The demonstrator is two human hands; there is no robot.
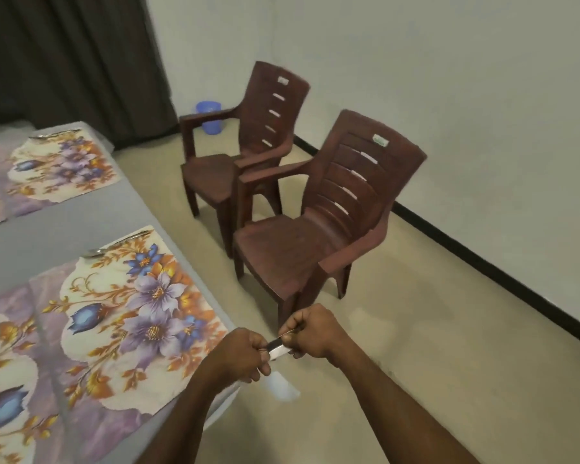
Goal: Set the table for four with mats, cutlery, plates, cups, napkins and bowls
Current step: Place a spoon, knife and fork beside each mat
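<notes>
Both the left hand [248,353] and the right hand [310,331] clamp on metal cutlery [278,349] held off the table [121,199] edge beside the near mat [108,316], where a slack handover could drop a piece to the floor

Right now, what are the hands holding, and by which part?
Both hands grip metal cutlery: the left hand curls round one end, the right hand round the other. The blur hides which pieces they are.
</notes>
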